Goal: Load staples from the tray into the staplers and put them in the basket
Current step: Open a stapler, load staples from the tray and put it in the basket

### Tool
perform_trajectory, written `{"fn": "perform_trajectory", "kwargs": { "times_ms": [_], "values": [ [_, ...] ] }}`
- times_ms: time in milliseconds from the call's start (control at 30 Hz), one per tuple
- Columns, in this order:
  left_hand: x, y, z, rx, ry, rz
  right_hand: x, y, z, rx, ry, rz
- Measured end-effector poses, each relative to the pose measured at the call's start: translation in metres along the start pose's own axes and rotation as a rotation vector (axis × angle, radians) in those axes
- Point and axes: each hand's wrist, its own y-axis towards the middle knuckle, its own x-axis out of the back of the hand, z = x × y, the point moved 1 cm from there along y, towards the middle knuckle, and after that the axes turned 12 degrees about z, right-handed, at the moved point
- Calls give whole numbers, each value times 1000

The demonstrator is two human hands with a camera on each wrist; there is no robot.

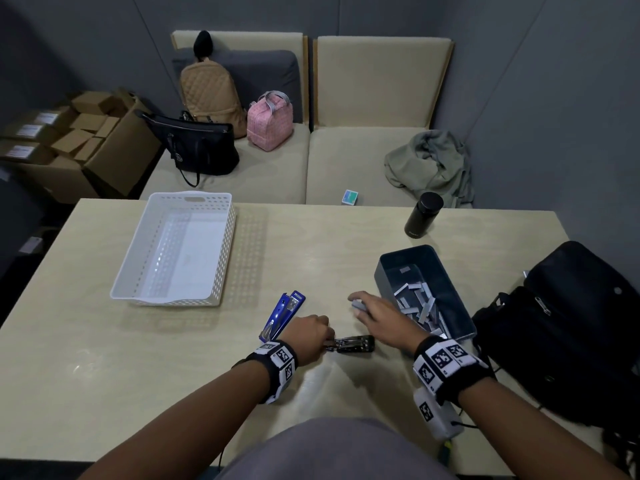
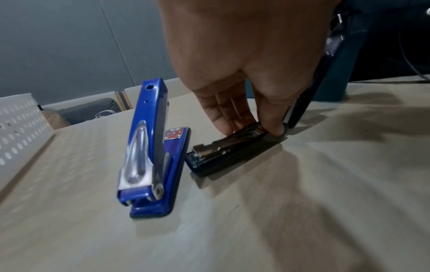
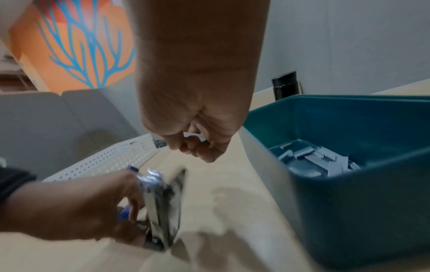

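Observation:
A black stapler [image 1: 356,344] lies open on the table in front of me, its metal magazine [image 2: 223,145] facing up and its top arm [image 2: 314,82] swung up. My left hand [image 1: 327,341] pinches its hinge end between thumb and fingers [image 2: 223,119]. A blue stapler [image 1: 284,313] rests just left of it, also hinged open [image 2: 149,147]. My right hand [image 1: 358,306] hovers beyond the black stapler and pinches a grey strip of staples [image 3: 194,137]. The dark teal tray [image 1: 407,251] to the right holds several loose staple strips [image 1: 420,304]. The white perforated basket [image 1: 138,258] sits empty at the far left.
A black bottle [image 1: 423,214] stands at the table's far right, behind the tray. A black bag [image 1: 561,334] takes up the right edge of the table. Beyond the table is a beige bench with bags, a grey garment and a small box [image 1: 349,197].

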Motion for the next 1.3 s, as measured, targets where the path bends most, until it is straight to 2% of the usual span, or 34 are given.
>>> {"fn": "perform_trajectory", "kwargs": {
  "times_ms": [167, 400, 467, 567, 700, 800, 933, 1033, 1167, 1300],
  "values": [
    [1, -8, 0, 8, 41, 44, -28, -8, -5, -79, 32, 76],
    [5, -3, -20, 63, 184, 44, -32, -18, 13, -45, 149, -75],
    [5, 2, -26, 77, 210, 43, -33, -17, 16, -48, 182, -53],
    [5, 6, -29, 76, 207, 69, -37, -13, 8, -89, 110, -23],
    [3, 5, -27, 53, 157, 44, -39, -18, -13, -126, 113, -95],
    [-5, 1, -14, 13, -36, 24, -39, -27, -27, -152, 78, -121],
    [-15, -12, 2, 4, -214, 23, -53, -34, -42, -232, -153, -72],
    [-17, -20, 2, -18, -135, -13, -67, -37, -53, -252, -114, -51],
    [-15, -26, -15, -152, 21, -5, -70, -36, -56, -247, -124, -24],
    [-11, -25, -22, -167, 118, 9, -56, -29, -50, -186, -75, 8]
  ]
}}
